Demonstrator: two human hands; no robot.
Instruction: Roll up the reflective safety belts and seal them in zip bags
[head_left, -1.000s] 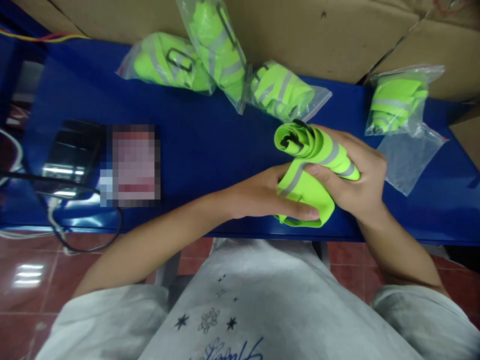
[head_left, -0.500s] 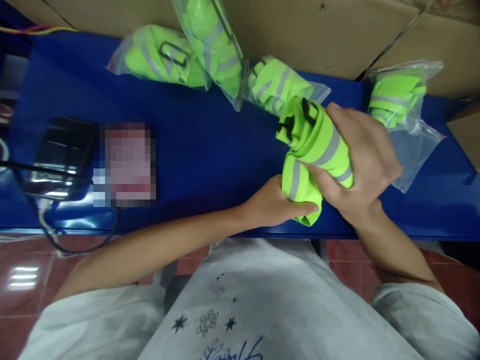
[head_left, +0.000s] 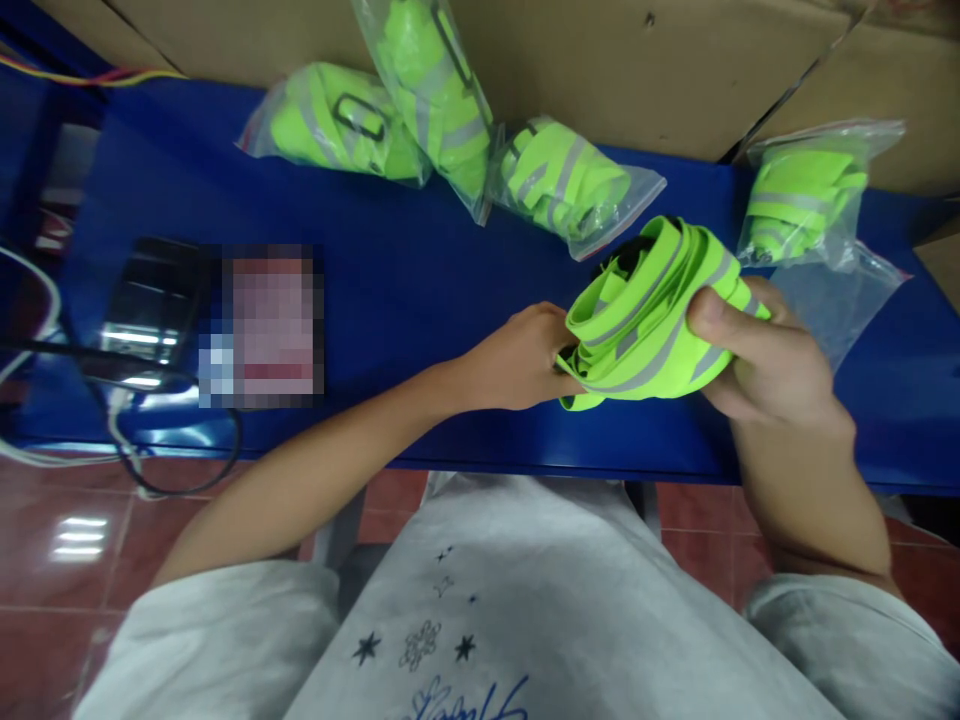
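Note:
A rolled reflective strap (head_left: pixel 660 320), neon yellow-green with grey stripes, is held above the blue table between my two hands. My right hand (head_left: pixel 780 350) is closed round its right side, thumb lying across the top of the coil. At the strap's lower left, my left hand (head_left: pixel 529 360) is closed on the edge, its fingertips partly hidden behind the material. Some black parts show inside the roll. Just behind it lies a clear bag with a similar strap (head_left: pixel 566 180), and an unfilled-looking clear bag (head_left: pixel 847 300) lies beyond my right hand.
More bagged straps (head_left: pixel 337 125), (head_left: pixel 439 100) lie along the back, and another bagged strap (head_left: pixel 806 200) is at the right. Cardboard boxes (head_left: pixel 600 70) wall off the rear. On the left of the blue table (head_left: pixel 420 270) sit a shiny black device (head_left: pixel 150 310), cables and a blurred-out item (head_left: pixel 274 330).
The strap roll has been turned so its coiled end faces up and left. My right hand has shifted right and rotated, thumb now on top; my left hand has moved slightly up.

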